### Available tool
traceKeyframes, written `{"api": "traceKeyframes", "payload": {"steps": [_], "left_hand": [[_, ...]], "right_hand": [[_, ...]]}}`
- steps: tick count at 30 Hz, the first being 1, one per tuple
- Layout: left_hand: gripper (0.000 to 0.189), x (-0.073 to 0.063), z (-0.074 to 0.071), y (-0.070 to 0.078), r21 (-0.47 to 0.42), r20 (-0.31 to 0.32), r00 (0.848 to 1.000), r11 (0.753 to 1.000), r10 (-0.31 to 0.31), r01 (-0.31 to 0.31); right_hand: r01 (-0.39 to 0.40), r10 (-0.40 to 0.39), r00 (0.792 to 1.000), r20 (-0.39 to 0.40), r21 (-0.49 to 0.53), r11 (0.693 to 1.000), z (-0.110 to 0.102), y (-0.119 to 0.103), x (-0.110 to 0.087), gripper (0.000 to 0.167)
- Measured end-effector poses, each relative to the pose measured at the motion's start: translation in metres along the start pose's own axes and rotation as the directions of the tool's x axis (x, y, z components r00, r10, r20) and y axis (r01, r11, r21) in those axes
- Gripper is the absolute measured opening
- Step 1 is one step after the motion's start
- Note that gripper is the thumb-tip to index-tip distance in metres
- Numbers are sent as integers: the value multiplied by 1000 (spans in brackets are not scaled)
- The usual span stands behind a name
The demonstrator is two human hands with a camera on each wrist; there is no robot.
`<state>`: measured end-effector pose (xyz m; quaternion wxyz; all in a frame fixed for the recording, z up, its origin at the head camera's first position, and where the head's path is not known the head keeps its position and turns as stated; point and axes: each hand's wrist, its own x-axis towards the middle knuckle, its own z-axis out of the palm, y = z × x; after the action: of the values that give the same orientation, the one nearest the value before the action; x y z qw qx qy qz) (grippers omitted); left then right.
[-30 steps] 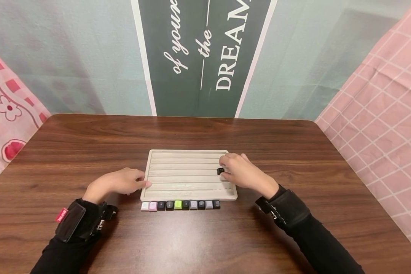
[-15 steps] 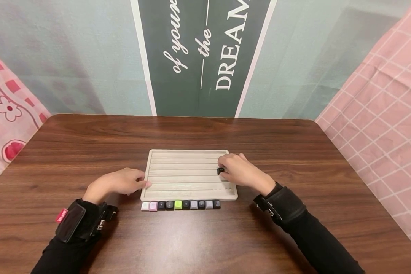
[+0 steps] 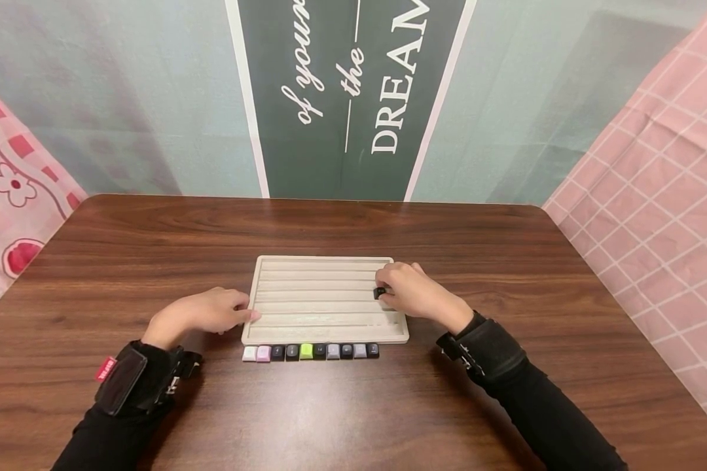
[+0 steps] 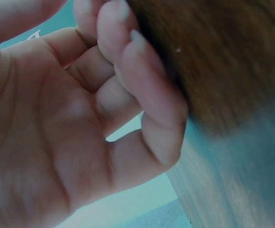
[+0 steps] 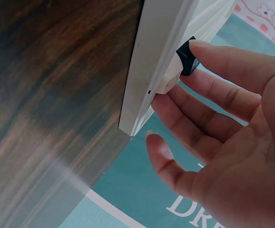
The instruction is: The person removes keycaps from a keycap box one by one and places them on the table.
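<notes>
A cream tray [image 3: 324,296] with several parallel ridges lies on the table. At its right side my right hand [image 3: 415,291] pinches a black keycap [image 3: 379,293] between thumb and index finger. The right wrist view shows this black keycap [image 5: 188,57] at the ridges, the other fingers spread below it near the tray wall [image 5: 152,61]. My left hand [image 3: 212,311] rests at the tray's left edge, thumb laid over the rim. In the left wrist view the fingers [image 4: 152,85] bend loosely beside the table; the tray is hidden there.
Along the tray's near edge runs a row of several keycaps: a white one [image 3: 249,354], a pink one [image 3: 263,354], a bright green one [image 3: 306,352], plus grey and black ones. The wooden table [image 3: 353,418] ends at a hanging cloth [image 3: 182,98] behind.
My right hand has shifted very slightly left, its thumb drawn in closer at the black keycap. The left hand and the tray stay in place.
</notes>
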<state>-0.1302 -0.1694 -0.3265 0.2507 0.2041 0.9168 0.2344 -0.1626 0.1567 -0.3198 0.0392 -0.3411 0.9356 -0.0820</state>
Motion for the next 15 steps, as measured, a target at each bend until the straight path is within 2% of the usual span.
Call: {"api": "traceKeyframes", "payload": {"steps": [15], "left_hand": [[26,0,0,0,4,0,1000,1000,-3,3]], "right_hand": [[15,-15,1000,-23,5,1000,0,0,1,17]]}}
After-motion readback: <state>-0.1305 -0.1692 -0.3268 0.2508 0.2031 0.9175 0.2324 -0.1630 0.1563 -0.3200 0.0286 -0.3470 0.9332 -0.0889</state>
